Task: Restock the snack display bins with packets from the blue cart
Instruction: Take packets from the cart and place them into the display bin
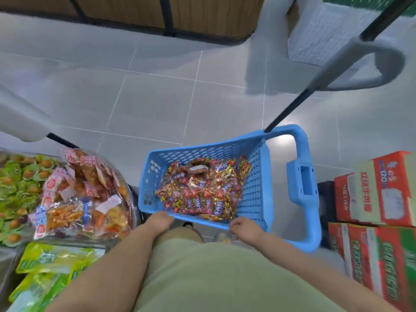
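Grey floor tiles [157, 97] with pale grout lines run up to a wooden shelf base [126, 14] at the far side. The one blue cart [254, 188] stands on the floor straight ahead of the person, its black pole [290, 109] rising to a grey loop handle [382, 70]. A heap of red snack packets [202, 194], too many to count, lies in its mesh basket. Their blue labels carry white characters too blurred to read.

The right hand [244, 229] curls its fingers over the basket's near rim. The left hand [161, 221] sits at the same rim with its fingers hidden, so I cannot tell its grip.

To the left, a clear display bin [129, 188] holds red-and-white packets [74, 176], beside green packets [18, 188]. Yellow-green bags [51, 258] lie nearer.

On the right, two cartons are stacked: the upper red carton [380, 190], printed "120", on a red-and-green carton [369, 253].
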